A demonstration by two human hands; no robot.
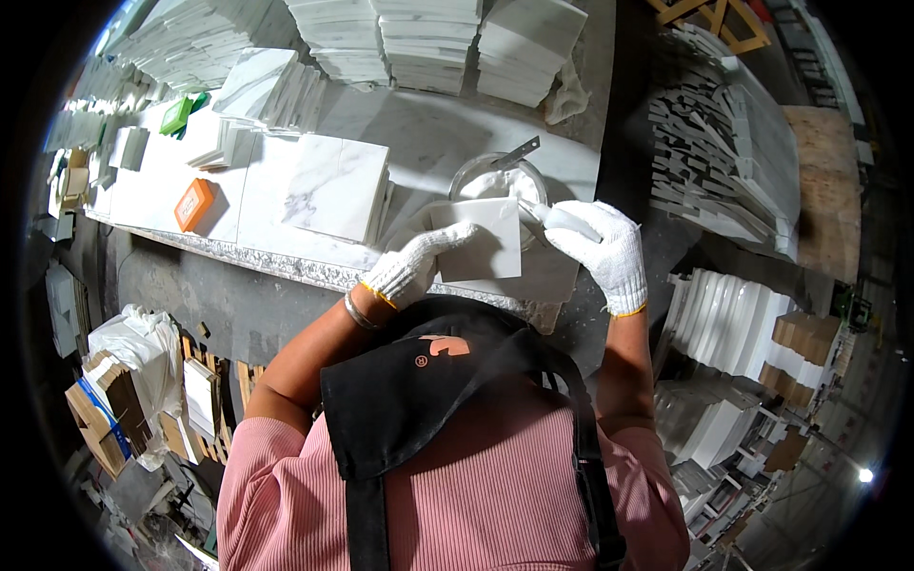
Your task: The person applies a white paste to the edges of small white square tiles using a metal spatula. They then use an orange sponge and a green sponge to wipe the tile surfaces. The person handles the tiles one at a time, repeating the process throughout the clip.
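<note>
My left hand (419, 265), in a white knit glove with a yellow cuff edge, grips a square white tile (484, 249) by its left side, thumb lying across its face. My right hand (609, 252), gloved the same way, is closed round the pale handle of a small tool (571, 225). The tool's tip points left toward the tile's upper right edge; its exact kind is unclear. Just beyond the tile sits a round bowl (461, 177) of white paste or powder, partly hidden by the tile. A flat metal strip (520, 152) with a hole leans over its far rim.
Left of the bowl, square marble tiles (333, 186) are stacked on the marble-topped table (262, 214). An orange box (193, 205) and a green object (181, 114) lie farther left. Tall tile stacks (428, 43) line the back. More slabs (733, 143) and packed goods (724, 324) stand right.
</note>
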